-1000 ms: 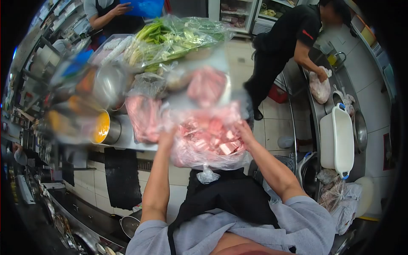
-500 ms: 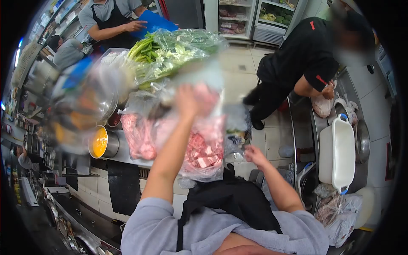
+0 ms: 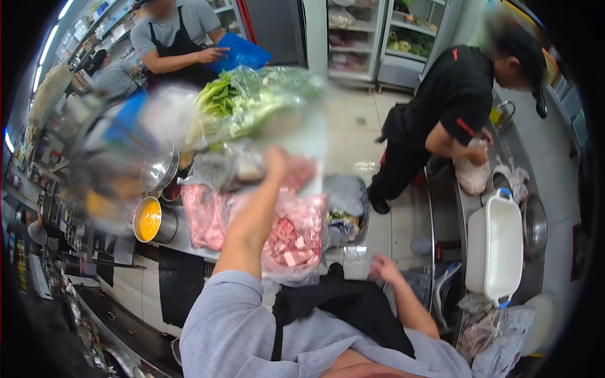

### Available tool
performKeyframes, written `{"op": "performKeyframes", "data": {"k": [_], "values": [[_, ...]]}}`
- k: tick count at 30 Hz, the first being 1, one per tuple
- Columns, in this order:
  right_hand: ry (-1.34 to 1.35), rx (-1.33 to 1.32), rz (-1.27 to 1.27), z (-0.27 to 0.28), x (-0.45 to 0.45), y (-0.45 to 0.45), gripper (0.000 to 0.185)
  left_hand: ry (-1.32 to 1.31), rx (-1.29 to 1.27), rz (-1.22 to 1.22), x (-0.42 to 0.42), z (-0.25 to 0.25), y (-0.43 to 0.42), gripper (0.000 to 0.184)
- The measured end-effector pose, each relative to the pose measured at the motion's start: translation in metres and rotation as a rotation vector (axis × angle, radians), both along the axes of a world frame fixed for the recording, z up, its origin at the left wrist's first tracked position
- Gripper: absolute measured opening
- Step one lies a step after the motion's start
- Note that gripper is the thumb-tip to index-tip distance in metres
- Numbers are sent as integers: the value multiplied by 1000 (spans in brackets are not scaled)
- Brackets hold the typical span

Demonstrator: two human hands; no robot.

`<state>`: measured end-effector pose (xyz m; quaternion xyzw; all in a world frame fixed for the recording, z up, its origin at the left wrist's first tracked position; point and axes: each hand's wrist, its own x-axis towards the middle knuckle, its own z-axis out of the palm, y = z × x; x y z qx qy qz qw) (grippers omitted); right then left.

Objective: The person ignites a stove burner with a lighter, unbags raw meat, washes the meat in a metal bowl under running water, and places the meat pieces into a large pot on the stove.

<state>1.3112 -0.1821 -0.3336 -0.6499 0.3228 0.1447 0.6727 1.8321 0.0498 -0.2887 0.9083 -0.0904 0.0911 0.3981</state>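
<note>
My left hand (image 3: 276, 162) reaches far over the work table, beside a reddish piece of meat (image 3: 300, 174). Motion smears its fingers, so whether they grip the meat is unclear. Nearer to me lies a clear plastic bag of cut meat chunks (image 3: 293, 242), pink and white. Left of my forearm is another bag of pale pink meat (image 3: 203, 214). My right hand (image 3: 386, 269) hangs in the air right of the table, fingers loosely bent and apart, with nothing visible in it. Below and left of it stands a bin (image 3: 360, 234) with scraps and plastic.
Bagged leafy greens (image 3: 252, 101) lie at the table's far end. A pot of orange liquid (image 3: 150, 219) and a metal bowl (image 3: 160, 169) stand left. One person holds a blue board (image 3: 242, 53); another handles bagged meat (image 3: 471, 173) at the right counter, near a white tub (image 3: 495, 246).
My right hand has drawn back toward me from beside the bin. My left hand stays near the far meat, still blurred. The view has tilted slightly upward.
</note>
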Motion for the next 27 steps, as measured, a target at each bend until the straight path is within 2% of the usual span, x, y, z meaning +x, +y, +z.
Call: {"op": "performKeyframes", "data": {"k": [1, 3, 5, 7, 8, 10, 12, 13, 14, 15, 17, 18, 21, 22, 23, 25, 26, 27], "values": [[-49, 13, -10, 18, 21, 4, 33, -22, -53, 34, 3, 6, 9, 14], [-171, -37, 67, 39, 58, 9, 32, 30, -53, -80, -16, 66, 29, 17], [-262, -35, 112, 88, 98, 26, 31, -39, -262, -128, -44, 123, 40, 19], [-351, -68, 174, 119, 133, 47, 33, 63, -400, -245, -51, 169, 59, 21], [-438, -188, 239, 133, 153, 58, 36, 73, -393, -248, -65, 192, 65, 21], [-642, -450, 201, 188, 186, 95, 43, 120, -663, -316, -99, 219, 80, 22], [-1064, -574, 60, 206, 220, 132, 50, 116, -625, -349, -125, 199, 91, 21], [-1058, -718, 97, 220, 231, 151, 51, 96, -592, -392, -135, 187, 96, 21], [-1046, -863, 136, 229, 239, 168, 52, -15, -400, -396, -138, 159, 101, 24], [-1033, -858, 140, 213, 247, 183, 52, 0, -400, -394, -151, 145, 104, 24], [-997, -687, 208, 168, 257, 205, 49, -102, -150, -318, -185, 123, 107, 28], [-1028, -737, 150, 168, 249, 211, 39, -99, -155, -317, -197, 111, 112, 28], [-892, -893, 20, 156, 247, 234, 31, -253, -194, -274, -233, 85, 120, 32], [-885, -767, 5, 158, 253, 232, 26, -168, -128, -310, -245, 86, 116, 31], [-887, -772, 5, 161, 259, 232, 26, -142, -152, -310, -242, 89, 117, 29], [-642, -744, 6, 179, 263, 237, 28, -89, -202, -309, -234, 89, 119, 26], [-597, -857, 95, 186, 258, 233, 32, 15, -305, -275, -229, 87, 127, 27], [-593, -863, 92, 203, 250, 229, 32, 25, -280, -257, -229, 97, 134, 28]]}}
